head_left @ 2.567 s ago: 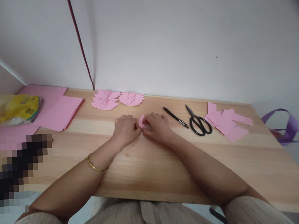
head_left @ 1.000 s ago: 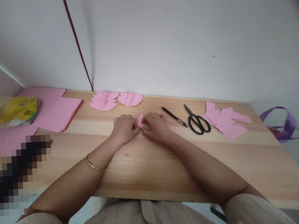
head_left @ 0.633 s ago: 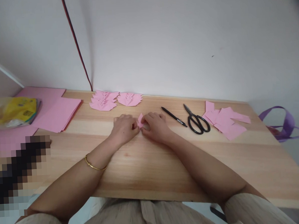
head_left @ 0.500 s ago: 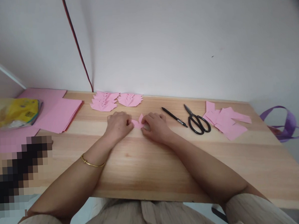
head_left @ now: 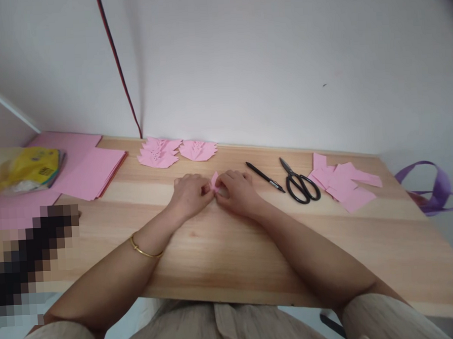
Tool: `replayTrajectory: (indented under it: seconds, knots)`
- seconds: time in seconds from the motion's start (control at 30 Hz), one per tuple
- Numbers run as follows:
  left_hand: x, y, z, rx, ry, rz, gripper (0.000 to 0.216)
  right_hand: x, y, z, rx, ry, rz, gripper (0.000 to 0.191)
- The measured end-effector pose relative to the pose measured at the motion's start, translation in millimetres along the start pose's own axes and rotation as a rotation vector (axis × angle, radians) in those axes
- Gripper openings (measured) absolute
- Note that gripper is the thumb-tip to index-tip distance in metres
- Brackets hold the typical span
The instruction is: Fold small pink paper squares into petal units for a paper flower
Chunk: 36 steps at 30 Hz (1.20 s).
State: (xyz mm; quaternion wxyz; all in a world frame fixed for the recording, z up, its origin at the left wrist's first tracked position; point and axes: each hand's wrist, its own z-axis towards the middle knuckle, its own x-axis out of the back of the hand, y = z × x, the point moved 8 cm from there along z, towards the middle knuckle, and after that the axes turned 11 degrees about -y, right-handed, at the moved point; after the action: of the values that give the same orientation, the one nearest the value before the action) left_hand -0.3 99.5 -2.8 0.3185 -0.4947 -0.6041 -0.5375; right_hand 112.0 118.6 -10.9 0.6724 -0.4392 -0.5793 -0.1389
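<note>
Pink paper: one small folded piece (head_left: 215, 178), approx. centre of tabletop (head_left: 216, 261), between the two hands; only a pointed tip shows clearly. Left hand (head_left: 190, 195): thumb & fingers clamped on piece's left side. Right hand (head_left: 238, 192): ditto, right side; exact fingertip contact partly hidden. Two-sided grip, held low at the wood, prob. for control of so small an item.

Beyond, nr wall (head_left: 244, 77): toothed cutouts in two groups, left group (head_left: 158, 154) and right group (head_left: 198, 150), adjoining; seemingly parked there to keep clear of the arms.

Right of hands: pen (head_left: 265, 176), lying aslant; then scissors (head_left: 296, 177), blades toward wall, handles toward person, presumably for easy pick-up. Next, slips (head_left: 341, 181), loose overlapping heap, apparently kept apart from cutouts.

Far left: sheets (head_left: 93, 171), stacked, red-orange layer visible at edge. Yellow-and-clear bag (head_left: 44, 166) sits on top, poss. just stored there. Far right, past tabletop edge: purple strap (head_left: 438, 184), looped; attachment n/k.
</note>
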Motion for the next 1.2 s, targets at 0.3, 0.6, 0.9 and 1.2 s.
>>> replayTrajectory:
  seconds: [0.3, 0.6, 0.9, 1.2]
  knots:
    - [15, -11, -5, 0.050, 0.147, 0.093, 0.016, 1, -2, 0, -0.005, -0.012, -0.009, 0.019]
    - [-11, 36, -25, -0.224, -0.026, 0.342, 0.026, 1, 3, 0, 0.017, 0.016, 0.033, 0.014]
    - [-19, 50, -34, -0.102, -0.189, 0.302, 0.036, 4, 5, 1, -0.025, 0.085, 0.043, 0.013]
    - [-18, 48, -34, -0.054, -0.216, 0.292, 0.039, 10, 15, 2, -0.064, 0.124, 0.118, 0.005]
